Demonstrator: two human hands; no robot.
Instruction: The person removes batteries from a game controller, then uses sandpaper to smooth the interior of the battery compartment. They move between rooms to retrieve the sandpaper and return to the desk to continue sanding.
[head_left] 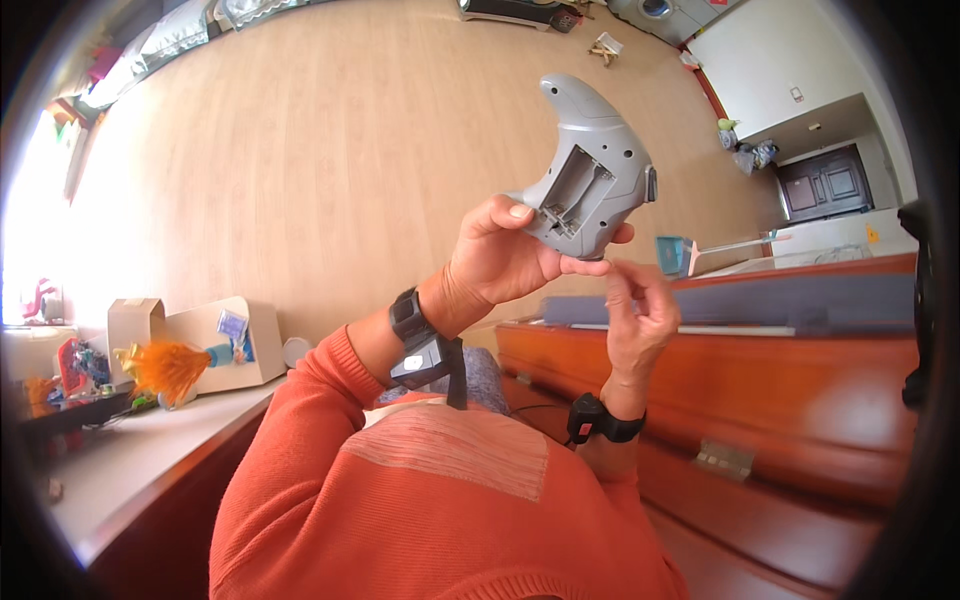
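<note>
A grey game controller (601, 150) is held up in front of me, its back toward me. Its long battery compartment lies uncovered, with bare metal contacts and no batteries in it. My left hand (490, 245) is closed around the controller's lower grip, thumb on the near edge and fingers behind it. Just below the controller, my right hand (642, 315) has its fingers curled together, the fingertips meeting my left hand's fingertips. Whether anything small sits in that pinch is hidden. Dark straps with small devices circle both wrists.
At the left, a pale counter (150, 440) bears a cardboard box (255, 345) and an orange feathery duster (170, 368). On the right stands a reddish-brown wooden chest (780, 390) with a metal hinge. Beyond are wood flooring (330, 120), a blue dustpan (675, 255) and a dark door (827, 185).
</note>
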